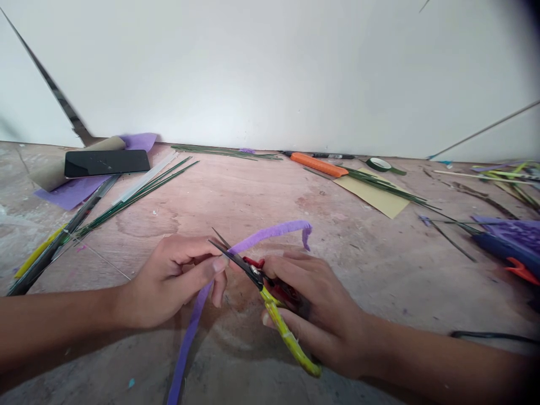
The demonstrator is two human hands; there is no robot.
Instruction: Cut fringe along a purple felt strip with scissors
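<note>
My left hand pinches a long strip of purple crepe paper between thumb and fingers. The strip runs from the lower edge of the view up past that hand, then arcs to the right and droops at its end. My right hand grips small snips with yellow-green handles and a red part near the pivot. Their dark blades are parted around the strip, right beside my left fingertips. Both hands hover low over the worn wooden tabletop.
At the left lie green floral wires, a black phone on a cardboard roll, and purple paper. Behind are an orange-handled knife, a roll of green tape, a tan sheet and more wires. Purple and blue items sit far right.
</note>
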